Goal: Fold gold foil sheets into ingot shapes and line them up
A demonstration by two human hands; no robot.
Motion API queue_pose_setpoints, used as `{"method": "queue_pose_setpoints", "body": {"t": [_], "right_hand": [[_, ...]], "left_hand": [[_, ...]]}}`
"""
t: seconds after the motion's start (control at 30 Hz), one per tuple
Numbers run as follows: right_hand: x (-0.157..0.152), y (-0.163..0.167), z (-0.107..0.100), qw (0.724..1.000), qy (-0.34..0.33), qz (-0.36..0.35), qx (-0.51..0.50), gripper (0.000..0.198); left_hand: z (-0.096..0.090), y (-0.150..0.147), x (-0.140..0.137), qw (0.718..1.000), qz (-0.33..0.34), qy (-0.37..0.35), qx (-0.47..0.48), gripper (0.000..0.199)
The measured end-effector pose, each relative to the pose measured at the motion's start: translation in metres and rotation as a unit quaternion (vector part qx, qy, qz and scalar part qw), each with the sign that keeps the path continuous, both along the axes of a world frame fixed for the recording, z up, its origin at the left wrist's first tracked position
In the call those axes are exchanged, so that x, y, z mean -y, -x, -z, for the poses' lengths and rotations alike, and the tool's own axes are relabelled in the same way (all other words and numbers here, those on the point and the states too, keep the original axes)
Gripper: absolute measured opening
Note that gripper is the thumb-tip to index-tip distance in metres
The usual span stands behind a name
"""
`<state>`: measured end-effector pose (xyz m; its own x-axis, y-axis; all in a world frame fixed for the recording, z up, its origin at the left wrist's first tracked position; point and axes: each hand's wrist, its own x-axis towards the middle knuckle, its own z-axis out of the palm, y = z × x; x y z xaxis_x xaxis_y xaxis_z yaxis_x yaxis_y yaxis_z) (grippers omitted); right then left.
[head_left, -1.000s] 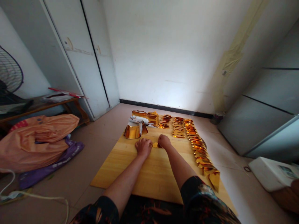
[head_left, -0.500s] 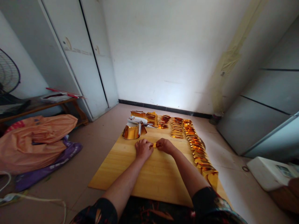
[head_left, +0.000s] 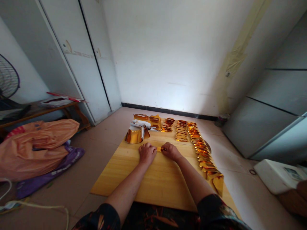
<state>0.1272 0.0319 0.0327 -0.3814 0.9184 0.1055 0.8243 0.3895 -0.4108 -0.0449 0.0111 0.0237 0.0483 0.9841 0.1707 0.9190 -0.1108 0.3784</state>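
Note:
A small folded piece of gold foil paper (head_left: 159, 149) lies between my hands, low over the wooden board (head_left: 148, 185). My left hand (head_left: 147, 154) has its fingers closed on the left end of the piece. On the other end, my right hand (head_left: 170, 151) pinches it, covering part of the foil. Just beyond my left hand stands a curved stack of gold foil sheets (head_left: 133, 135). Rows of folded gold foil pieces (head_left: 181, 131) lie beyond my right hand, and a longer overlapping row (head_left: 202, 155) runs down the board's right side.
More gold foil and white paper (head_left: 146, 122) lie at the board's far edge. Orange and purple bags (head_left: 40, 147) and a cable (head_left: 48, 206) are on the floor at left. A white box (head_left: 275, 175) stands at right. Cabinets (head_left: 79, 64) and a wall surround the board.
My right fingers have shifted slightly over the foil paper, covering a little more of its right end. My left hand has hardly moved. The view has shifted a little.

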Motion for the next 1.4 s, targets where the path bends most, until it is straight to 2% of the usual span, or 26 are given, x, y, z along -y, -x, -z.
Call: {"method": "queue_pose_setpoints", "body": {"t": [0.63, 0.9, 1.4], "right_hand": [[-0.003, -0.001, 0.001, 1.000, 0.012, 0.009, 0.004, 0.018], [-0.006, -0.003, 0.000, 0.999, 0.019, -0.010, 0.024, 0.018], [0.004, 0.005, -0.021, 0.987, -0.008, -0.055, 0.151, 0.024]], "left_hand": [[0.002, -0.001, -0.002, 1.000, 0.006, -0.004, -0.002, 0.016], [0.002, 0.000, 0.000, 1.000, 0.010, -0.014, 0.002, 0.016], [0.004, 0.000, -0.001, 0.999, 0.016, -0.038, 0.001, 0.016]]}}
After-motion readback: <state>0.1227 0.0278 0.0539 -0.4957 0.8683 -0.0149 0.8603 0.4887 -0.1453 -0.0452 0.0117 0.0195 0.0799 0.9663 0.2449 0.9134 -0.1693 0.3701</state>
